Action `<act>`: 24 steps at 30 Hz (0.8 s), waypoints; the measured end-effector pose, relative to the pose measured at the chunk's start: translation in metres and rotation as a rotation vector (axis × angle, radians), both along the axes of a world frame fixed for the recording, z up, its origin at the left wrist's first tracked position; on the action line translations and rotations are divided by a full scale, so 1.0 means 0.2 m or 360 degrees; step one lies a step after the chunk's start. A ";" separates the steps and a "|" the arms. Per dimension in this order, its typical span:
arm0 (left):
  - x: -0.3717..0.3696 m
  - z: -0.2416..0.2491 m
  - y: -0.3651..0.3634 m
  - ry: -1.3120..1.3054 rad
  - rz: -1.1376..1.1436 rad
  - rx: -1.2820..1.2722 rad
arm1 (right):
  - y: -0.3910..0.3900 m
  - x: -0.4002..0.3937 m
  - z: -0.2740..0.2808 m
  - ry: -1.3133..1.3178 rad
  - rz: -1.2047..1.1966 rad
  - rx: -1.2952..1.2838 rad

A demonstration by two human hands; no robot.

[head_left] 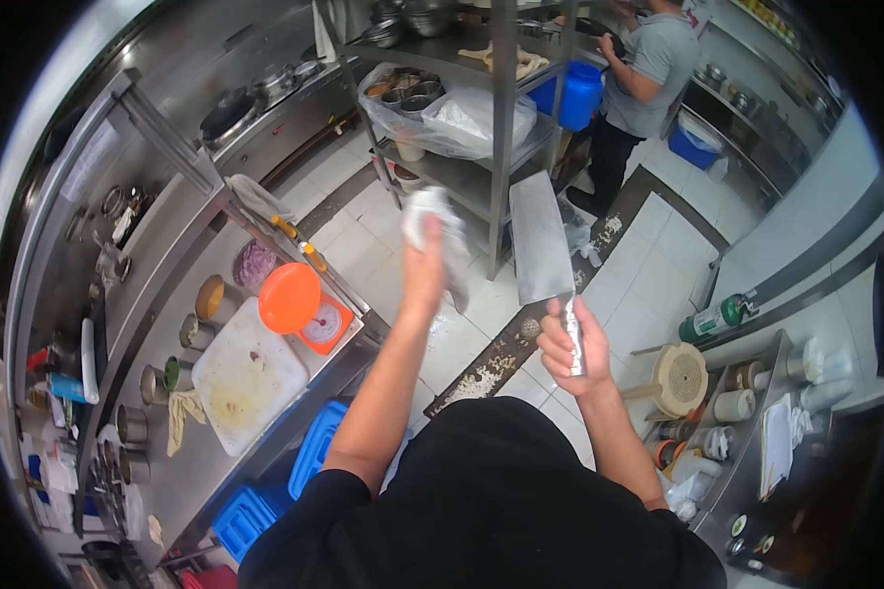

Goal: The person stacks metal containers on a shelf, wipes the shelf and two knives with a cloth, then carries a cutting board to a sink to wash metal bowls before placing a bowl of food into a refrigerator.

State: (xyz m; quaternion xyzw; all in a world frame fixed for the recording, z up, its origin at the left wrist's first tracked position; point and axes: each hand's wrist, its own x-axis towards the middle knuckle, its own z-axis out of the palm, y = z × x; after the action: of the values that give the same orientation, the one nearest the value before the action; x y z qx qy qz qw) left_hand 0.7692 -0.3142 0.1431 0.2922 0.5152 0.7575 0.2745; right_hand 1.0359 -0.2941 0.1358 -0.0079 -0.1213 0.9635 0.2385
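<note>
place: commercial kitchen | signs: steel counter, 1 white cutting board, 1 orange dial scale, metal containers

Bright light; lower right dim | left grip, white cloth motion-blurred | edges fisheye-bowed, corners black

Both your forearms stretch forward, apart; your left hand is blurred, your right hand curls its fingers into a grip.

On our left we see a steel table bearing a stained white cutting board, an orange scale, several metal containers and a yellowish cloth. Below us, the white-tiled floor is crossed by a dark strip where pale scraps lie scattered.
</note>
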 end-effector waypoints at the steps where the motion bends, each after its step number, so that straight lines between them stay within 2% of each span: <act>1: 0.09 -0.01 -0.02 0.0381 0.0072 -0.0127 | 0.01 0.00 -0.02 0.0023 0.0018 -0.0057; 3: 0.23 0.09 -0.10 0.1777 0.0113 -0.0130 | 0.01 0.00 -0.03 0.0037 0.0093 -0.0006; 5: 0.40 0.21 -0.18 0.1968 -0.0095 -0.0227 | -0.04 -0.01 -0.04 -0.0048 0.0160 -0.0020; 8: 0.39 0.14 -0.14 0.1894 -0.0225 -0.0244 | -0.10 -0.04 -0.04 -0.0038 0.0268 0.0040; 12: 0.19 0.06 0.04 0.1964 0.0332 -0.0367 | -0.16 -0.03 -0.04 -0.0098 0.0423 0.0009; 15: -0.01 0.10 0.15 0.1862 0.0479 -0.0231 | -0.21 -0.02 -0.02 -0.0057 0.0490 0.0011; 18: -0.11 0.17 0.15 0.1530 0.0126 -0.0256 | -0.22 -0.01 -0.03 0.0041 0.0571 0.0019; 19: -0.11 0.18 0.14 0.1485 0.0206 -0.0174 | -0.21 0.00 -0.03 0.0087 0.0600 0.0019; 22: -0.15 0.18 0.13 0.1474 0.0148 -0.0257 | -0.16 0.06 -0.07 0.0047 0.0670 0.0030; 23: -0.16 0.17 0.12 0.1447 0.0120 -0.0354 | -0.13 0.08 -0.07 0.0007 0.0706 0.0083; 24: -0.16 0.17 0.11 0.1451 0.0112 -0.0409 | -0.09 0.10 -0.05 -0.0333 0.0637 0.0459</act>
State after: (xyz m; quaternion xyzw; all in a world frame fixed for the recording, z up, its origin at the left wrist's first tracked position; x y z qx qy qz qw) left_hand 0.7365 -0.2925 0.1768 0.5409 0.6823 0.4910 0.0286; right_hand 1.0565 -0.3130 0.1254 -0.0493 -0.2804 0.9582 0.0279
